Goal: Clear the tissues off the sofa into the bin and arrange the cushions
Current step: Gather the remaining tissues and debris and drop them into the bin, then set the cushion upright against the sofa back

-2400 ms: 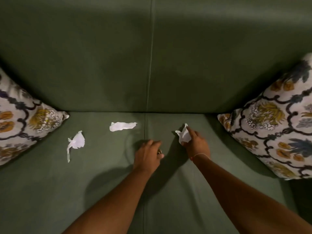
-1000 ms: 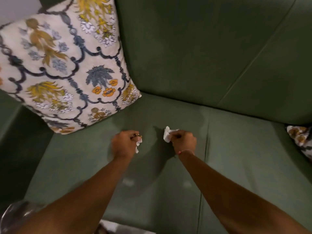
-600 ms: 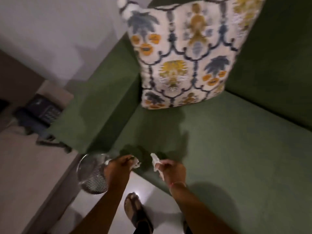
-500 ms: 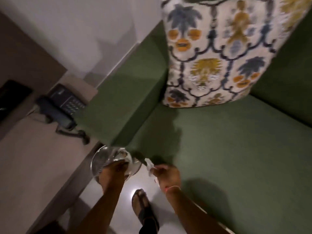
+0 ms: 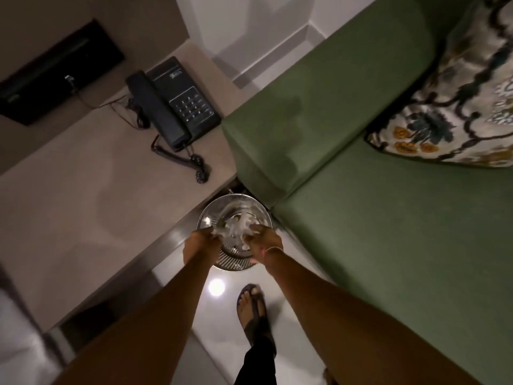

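A round metal bin stands on the floor at the corner of the green sofa. My left hand and my right hand are both over its mouth, fingers pointing down. Crumpled white tissues show blurred between the fingertips, touching both hands, just inside the rim. A patterned cushion leans in the sofa's corner at the upper right. No tissue is visible on the part of the seat in view.
A black telephone with a coiled cord sits on the beige side table left of the sofa's armrest. A black flat device lies at the back left. My sandalled foot stands on the glossy floor below the bin.
I turned left from the sofa seat to the bin. Both hands, carrying tissues picked off the seat, moved from the cushion side to over the bin's mouth.
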Tool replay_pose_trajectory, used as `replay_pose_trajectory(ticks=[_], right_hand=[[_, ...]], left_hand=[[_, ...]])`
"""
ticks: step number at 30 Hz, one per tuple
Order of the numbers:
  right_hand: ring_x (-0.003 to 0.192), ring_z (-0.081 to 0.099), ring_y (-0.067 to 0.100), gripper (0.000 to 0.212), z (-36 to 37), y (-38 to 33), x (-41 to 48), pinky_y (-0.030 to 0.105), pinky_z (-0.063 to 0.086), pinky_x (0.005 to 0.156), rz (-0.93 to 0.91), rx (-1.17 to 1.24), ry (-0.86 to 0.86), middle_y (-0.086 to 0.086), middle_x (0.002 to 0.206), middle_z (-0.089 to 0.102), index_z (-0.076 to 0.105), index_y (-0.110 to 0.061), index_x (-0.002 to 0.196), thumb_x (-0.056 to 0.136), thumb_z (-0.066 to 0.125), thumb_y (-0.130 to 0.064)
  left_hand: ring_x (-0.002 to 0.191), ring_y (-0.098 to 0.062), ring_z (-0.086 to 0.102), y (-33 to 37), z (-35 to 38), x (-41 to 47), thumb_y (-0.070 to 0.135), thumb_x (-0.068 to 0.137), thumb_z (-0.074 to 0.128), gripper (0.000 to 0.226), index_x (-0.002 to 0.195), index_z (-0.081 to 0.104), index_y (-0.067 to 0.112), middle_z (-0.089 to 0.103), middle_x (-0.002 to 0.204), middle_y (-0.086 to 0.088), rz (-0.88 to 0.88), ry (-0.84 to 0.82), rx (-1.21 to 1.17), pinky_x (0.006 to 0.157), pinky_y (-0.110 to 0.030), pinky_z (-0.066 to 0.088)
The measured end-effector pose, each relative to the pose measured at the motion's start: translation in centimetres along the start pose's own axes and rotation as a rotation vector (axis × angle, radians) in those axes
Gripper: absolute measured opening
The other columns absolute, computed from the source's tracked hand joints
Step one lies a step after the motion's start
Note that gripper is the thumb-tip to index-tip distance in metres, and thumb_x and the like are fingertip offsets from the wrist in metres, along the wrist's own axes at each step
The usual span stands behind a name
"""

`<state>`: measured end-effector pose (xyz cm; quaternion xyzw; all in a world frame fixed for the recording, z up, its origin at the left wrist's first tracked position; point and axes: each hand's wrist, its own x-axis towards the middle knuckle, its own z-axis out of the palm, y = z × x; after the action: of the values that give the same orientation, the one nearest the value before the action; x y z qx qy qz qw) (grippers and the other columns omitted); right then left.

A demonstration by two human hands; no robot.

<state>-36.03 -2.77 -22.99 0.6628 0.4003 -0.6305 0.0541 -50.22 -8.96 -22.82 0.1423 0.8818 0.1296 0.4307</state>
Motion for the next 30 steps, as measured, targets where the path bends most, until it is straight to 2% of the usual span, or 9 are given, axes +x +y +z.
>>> replay_pose_trajectory(ticks=[2, 7, 10, 12, 15, 22, 24, 26, 30], right_hand=[[0.117, 0.060, 0.031, 0.030, -0.1, 0.2, -0.5, 0.041, 0.049, 0.103, -0.024, -0.051, 0.069, 0.008, 0.130, 0.064, 0.069, -0.024, 0.113, 0.083, 0.068, -0.024], [0.118, 0.060, 0.027, 0.031, -3.1, 0.8, -4.3, 0.036, 0.045, 0.106, -0.086, -0.104, 0.044, 0.008, 0.123, 0.068, 0.068, -0.021, 0.113, 0.083, 0.068, -0.026], [0.113, 0.063, 0.031, 0.031, -6.9, 0.5, -7.7, 0.032, 0.048, 0.096, -0.172, -0.166, 0.062, 0.008, 0.119, 0.071, 0.068, -0.021, 0.113, 0.083, 0.066, -0.025], [0.111, 0.063, 0.033, 0.028, -10.6, 0.1, -10.0, 0.030, 0.048, 0.091, -0.225, -0.190, 0.073, 0.010, 0.118, 0.071, 0.068, -0.020, 0.112, 0.085, 0.064, -0.025], [0.116, 0.061, 0.031, 0.035, -17.0, -0.5, -13.5, 0.032, 0.046, 0.098, -0.240, -0.219, 0.139, 0.008, 0.123, 0.069, 0.065, -0.024, 0.121, 0.086, 0.063, -0.029], [0.116, 0.061, 0.032, 0.039, -35.0, -0.9, -18.6, 0.037, 0.046, 0.101, -0.325, -0.022, 0.355, 0.011, 0.124, 0.068, 0.062, -0.019, 0.125, 0.086, 0.065, -0.023], [0.117, 0.059, 0.037, 0.046, -40.4, -1.2, -19.3, 0.046, 0.046, 0.103, -0.351, 0.073, 0.421, 0.016, 0.125, 0.065, 0.054, -0.016, 0.130, 0.086, 0.065, -0.017], [0.125, 0.053, 0.038, 0.062, -44.8, -1.8, -19.4, 0.050, 0.042, 0.107, -0.393, 0.170, 0.468, 0.020, 0.135, 0.057, 0.042, -0.007, 0.139, 0.083, 0.069, -0.007], [0.132, 0.046, 0.032, 0.093, -51.5, -2.9, -18.0, 0.049, 0.040, 0.110, -0.435, 0.249, 0.541, 0.014, 0.145, 0.046, 0.027, -0.008, 0.148, 0.071, 0.078, 0.000]], left_hand=[[0.097, -0.031, 0.068, -0.4, -0.5, -0.8, 0.031, 0.083, 0.064, 0.036, 0.118, 0.067, 0.026, 0.071, 0.116, -0.010, 0.062, 0.067, 0.082, 0.081, -0.032, 0.053], [0.105, -0.034, 0.065, 0.4, -2.5, -5.1, 0.020, 0.086, 0.058, 0.033, 0.118, 0.068, 0.020, 0.070, 0.117, -0.015, 0.148, 0.030, 0.188, 0.091, -0.040, 0.051], [0.104, -0.033, 0.066, 3.1, -3.2, -9.4, 0.025, 0.088, 0.054, 0.031, 0.115, 0.068, 0.021, 0.071, 0.116, -0.014, 0.238, 0.004, 0.311, 0.088, -0.040, 0.052], [0.108, -0.032, 0.065, 6.2, -3.0, -12.7, 0.028, 0.088, 0.056, 0.034, 0.120, 0.066, 0.026, 0.070, 0.120, -0.011, 0.289, -0.028, 0.320, 0.092, -0.040, 0.052], [0.112, -0.029, 0.063, 10.9, -1.7, -17.1, 0.031, 0.086, 0.062, 0.037, 0.123, 0.064, 0.026, 0.069, 0.124, -0.006, 0.329, -0.068, 0.302, 0.100, -0.040, 0.048], [0.116, -0.033, 0.061, 23.7, 3.4, -25.9, 0.030, 0.078, 0.070, 0.060, 0.135, 0.052, 0.025, 0.064, 0.129, -0.010, 0.503, -0.051, 0.268, 0.100, -0.039, 0.047], [0.122, -0.033, 0.057, 27.6, 5.2, -27.7, 0.030, 0.077, 0.072, 0.071, 0.141, 0.043, 0.023, 0.059, 0.136, -0.013, 0.529, -0.068, 0.228, 0.103, -0.040, 0.044], [0.128, -0.033, 0.052, 31.2, 6.5, -28.6, 0.030, 0.078, 0.072, 0.077, 0.146, 0.036, 0.022, 0.051, 0.144, -0.013, 0.528, -0.103, 0.163, 0.108, -0.041, 0.041], [0.130, -0.037, 0.048, 37.3, 8.9, -28.3, 0.029, 0.081, 0.064, 0.068, 0.144, 0.038, 0.020, 0.049, 0.145, -0.014, 0.504, -0.126, 0.087, 0.108, -0.044, 0.039]])
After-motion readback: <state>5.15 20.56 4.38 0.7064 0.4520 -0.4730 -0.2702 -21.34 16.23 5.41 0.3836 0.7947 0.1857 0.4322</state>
